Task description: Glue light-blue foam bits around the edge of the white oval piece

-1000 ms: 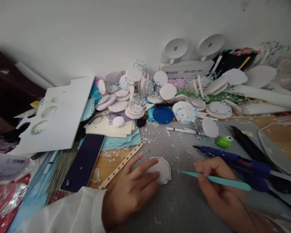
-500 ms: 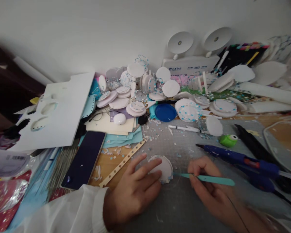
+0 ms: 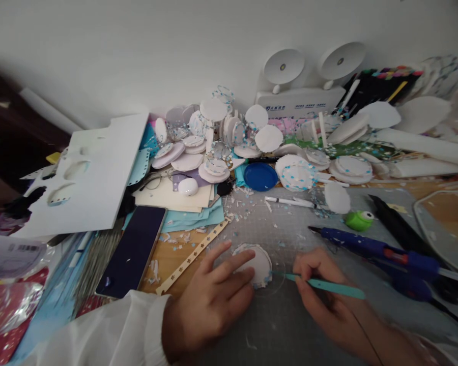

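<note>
Head view: the left hand (image 3: pixel 213 292), in a white sleeve, lies flat with its fingers spread on a small round white foam disc with blue-dotted rim (image 3: pixel 258 263), pinning it to the grey gridded cutting mat (image 3: pixel 290 325) near the table's front edge, about midway along it. The right hand (image 3: pixel 320 292) pinches a slim teal craft knife (image 3: pixel 322 285) like a pen, fingers closed round the shaft, with the tip touching the disc's right rim.

A second ago the knife tip stood clear of the disc, off to its right, and the right hand sat further right; half a second ago it had closed in, and now the tip is at the rim. The disc and the left hand have barely shifted. By the look of it, the trimming of the disc's edge is just starting rather than being lined up.

Just right of the hands lies a blue hot-glue gun (image 3: pixel 381 251), with a small green frog-shaped punch (image 3: pixel 359 220) behind it. Left of the disc are a tan strip punched with stars (image 3: pixel 193 256) and a dark phone (image 3: pixel 133 249). Along the back edge is a heap of white foam discs (image 3: pixel 229 137), with a round blue lid (image 3: pixel 260 176) before it, and at the left a white foam board with round holes (image 3: pixel 99 175).
</note>
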Demonstrator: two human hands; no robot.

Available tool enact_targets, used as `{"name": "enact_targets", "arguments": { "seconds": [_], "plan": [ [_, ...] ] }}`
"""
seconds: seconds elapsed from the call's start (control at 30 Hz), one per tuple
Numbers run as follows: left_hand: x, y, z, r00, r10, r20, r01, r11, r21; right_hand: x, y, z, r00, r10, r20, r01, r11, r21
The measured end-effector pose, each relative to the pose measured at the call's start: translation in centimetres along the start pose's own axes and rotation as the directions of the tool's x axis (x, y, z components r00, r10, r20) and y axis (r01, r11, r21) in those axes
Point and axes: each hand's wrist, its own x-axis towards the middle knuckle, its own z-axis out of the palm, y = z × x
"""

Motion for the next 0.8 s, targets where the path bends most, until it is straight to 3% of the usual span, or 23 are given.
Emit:
{"name": "enact_targets", "arguments": {
  "seconds": [0.17,0.4,0.6,0.8],
  "plan": [
    [0.0,-0.1,-0.1,1.0,0.012,0.025,-0.012,1.0,0.014,0.1,-0.3,-0.1,1.0,-0.016,-0.02,0.016,1.0,-0.011],
    [0.0,0.2,-1.1,0.998,0.061,-0.014,-0.06,0.997,0.055,0.8,-1.1,-0.9,0.976,0.091,-0.199,-0.07,0.991,0.111],
    [0.0,0.6,-1.4,0.996,0.03,-0.08,-0.024,0.996,0.085,1.1,-1.2,-1.5,0.968,0.187,-0.169,-0.13,0.945,0.301],
    [-0.4,0.8,-1.3,0.994,0.026,-0.108,-0.015,0.995,0.104,1.0,-1.3,-1.4,0.973,0.179,-0.144,-0.123,0.936,0.329]
  ]
}}
